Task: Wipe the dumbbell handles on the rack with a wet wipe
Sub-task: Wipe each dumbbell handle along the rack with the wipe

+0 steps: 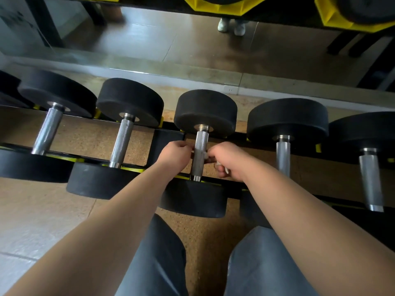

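A low black rack (168,136) with yellow cradles runs from 9 o'clock to 3 o'clock across the view and carries a row of black round-headed dumbbells with knurled steel handles. The centre dumbbell (205,112) lies with its handle (201,146) pointing toward 12 o'clock, one head at the far rail and the other at the near rail.

Both bare forearms reach in from 6 o'clock and meet at this handle. The left hand (174,154) sits at the handle's 9 o'clock side, fingers curled and touching the steel. The right hand (229,162) sits at its 3 o'clock side, fingers closed around a white wet wipe (205,155). Only small patches of the wipe show, one pressed against the handle at mid-length and one below the thumb. Whether the wipe passes fully around the handle cannot be told.

Neighbouring dumbbells stand clear of both hands: one (128,124) at 9 o'clock of the centre unit, another (285,129) at 3 o'clock, with further units beyond each.

The person's knees in grey trousers (162,259) occupy the 6 o'clock area over a speckled brown floor mat (205,238). At 12 o'clock, a mirror (192,45) reflects a brown floor and a pair of light shoes (232,26).
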`<state>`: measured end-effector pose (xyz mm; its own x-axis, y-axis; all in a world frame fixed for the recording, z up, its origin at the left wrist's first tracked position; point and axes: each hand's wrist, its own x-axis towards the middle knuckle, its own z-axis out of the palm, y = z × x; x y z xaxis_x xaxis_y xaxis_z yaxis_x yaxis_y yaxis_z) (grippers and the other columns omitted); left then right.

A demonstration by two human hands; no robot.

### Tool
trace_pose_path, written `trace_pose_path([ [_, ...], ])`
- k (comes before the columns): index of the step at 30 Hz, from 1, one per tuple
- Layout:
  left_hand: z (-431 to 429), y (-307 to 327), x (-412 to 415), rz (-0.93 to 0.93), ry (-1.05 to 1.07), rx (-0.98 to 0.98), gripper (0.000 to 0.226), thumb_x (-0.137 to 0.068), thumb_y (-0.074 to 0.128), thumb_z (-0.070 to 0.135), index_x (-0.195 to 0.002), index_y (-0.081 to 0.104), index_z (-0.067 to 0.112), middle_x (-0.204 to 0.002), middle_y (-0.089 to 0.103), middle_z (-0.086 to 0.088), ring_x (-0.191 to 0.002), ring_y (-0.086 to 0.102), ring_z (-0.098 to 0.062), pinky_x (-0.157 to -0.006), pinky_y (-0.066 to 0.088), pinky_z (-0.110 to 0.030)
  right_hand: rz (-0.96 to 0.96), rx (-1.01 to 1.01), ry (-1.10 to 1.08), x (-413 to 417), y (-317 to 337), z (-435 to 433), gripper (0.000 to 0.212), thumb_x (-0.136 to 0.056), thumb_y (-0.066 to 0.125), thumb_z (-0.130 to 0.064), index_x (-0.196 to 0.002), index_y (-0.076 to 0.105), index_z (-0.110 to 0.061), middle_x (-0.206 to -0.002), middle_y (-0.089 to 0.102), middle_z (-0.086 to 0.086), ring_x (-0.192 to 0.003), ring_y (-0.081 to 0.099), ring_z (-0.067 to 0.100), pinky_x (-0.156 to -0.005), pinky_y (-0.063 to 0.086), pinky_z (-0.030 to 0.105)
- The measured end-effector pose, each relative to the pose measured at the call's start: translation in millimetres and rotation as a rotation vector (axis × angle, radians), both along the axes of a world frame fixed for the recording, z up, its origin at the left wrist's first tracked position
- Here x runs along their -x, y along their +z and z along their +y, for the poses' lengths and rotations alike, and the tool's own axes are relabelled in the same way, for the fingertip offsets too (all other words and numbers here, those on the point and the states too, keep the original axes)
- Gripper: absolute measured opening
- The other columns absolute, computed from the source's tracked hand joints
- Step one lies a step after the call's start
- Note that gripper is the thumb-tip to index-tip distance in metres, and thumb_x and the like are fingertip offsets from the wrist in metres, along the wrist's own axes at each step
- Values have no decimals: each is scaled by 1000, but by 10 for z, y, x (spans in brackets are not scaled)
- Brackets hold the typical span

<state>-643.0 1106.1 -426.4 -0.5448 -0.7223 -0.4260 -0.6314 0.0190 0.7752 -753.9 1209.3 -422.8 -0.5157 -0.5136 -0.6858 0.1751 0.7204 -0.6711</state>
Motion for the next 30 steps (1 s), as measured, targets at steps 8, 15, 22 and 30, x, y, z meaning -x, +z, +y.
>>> trace_pose_path([
  [8, -11, -1, 31, -49, -22, 39, 33, -104, 45, 20, -126, 69, 25, -94, 71, 7, -61, 54, -9, -48, 41, -19, 101, -67, 134, 168, 56, -89, 11, -93, 66, -7, -103, 70, -7, -68, 48, 6, -51, 41, 14, -44, 38, 25],
  [15, 1, 48, 77, -116, -33, 44, 32, -104, 47, 23, -127, 69, 25, -91, 66, 9, -69, 55, -7, -55, 40, -19, -37, 24, 3, 220, 88, -122, 17, -99, 59, -9, -100, 64, -25, -90, 57, 8, -58, 44, 13, -50, 43, 26],
  [22, 10, 120, -17, -112, -102, 26, 21, -100, 52, 27, -92, 68, 37, -98, 73, 2, -89, 67, -19, -65, 48, -25, 17, -145, 224, 56, 114, 33, 13, -97, 62, -13, -105, 71, -18, -88, 59, 8, -59, 46, 13, -51, 44, 25],
  [30, -58, 58, -86, -31, -116, -112, 28, -101, 59, 27, -127, 67, 26, -111, 66, 5, -90, 55, -9, -70, 40, -25, 207, 53, -33, -121, 128, 26, 18, -100, 64, -26, -116, 70, -32, -105, 70, 0, -60, 54, 15, -66, 55, 34],
])
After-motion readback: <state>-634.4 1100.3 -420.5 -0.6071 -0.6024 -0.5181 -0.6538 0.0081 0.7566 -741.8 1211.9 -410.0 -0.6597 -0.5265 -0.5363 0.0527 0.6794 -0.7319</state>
